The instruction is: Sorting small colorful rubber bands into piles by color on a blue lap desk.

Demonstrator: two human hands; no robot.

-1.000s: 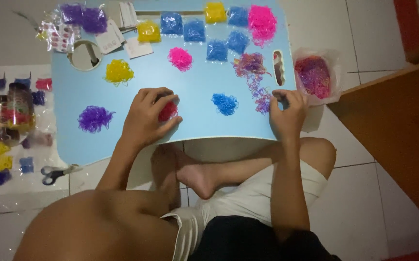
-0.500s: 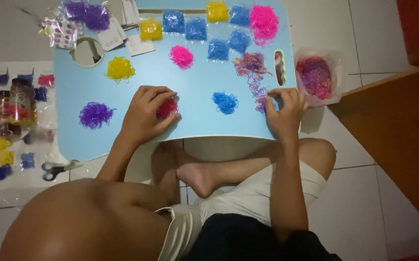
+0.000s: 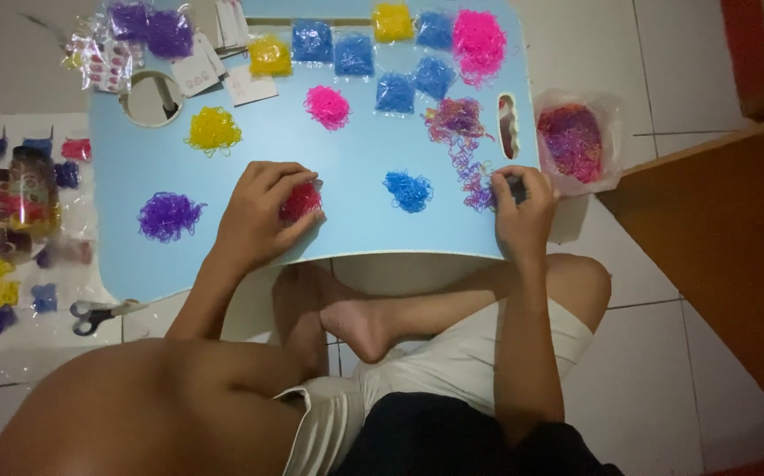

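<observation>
Several piles sorted: yellow pile (image 3: 215, 130), pink pile (image 3: 327, 107), purple pile (image 3: 170, 215) and blue pile (image 3: 408, 190) lie apart on the blue desk (image 3: 356, 225).
Left hand (image 3: 259, 216): fingers curled over the red pile (image 3: 299, 202), near the desk's front edge.
Right hand (image 3: 519, 211): fingers pinched at the mixed tangle (image 3: 461, 141); what they grip I cannot tell.
Left to sort: mixed tangle, likely also the bag (image 3: 573, 141) beside the desk.

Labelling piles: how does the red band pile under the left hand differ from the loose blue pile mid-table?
The red pile of small rubber bands is partly covered by the left hand; the blue pile of small rubber bands lies untouched. Red looks compact, blue more spread. Both rest on the light blue table.
</observation>
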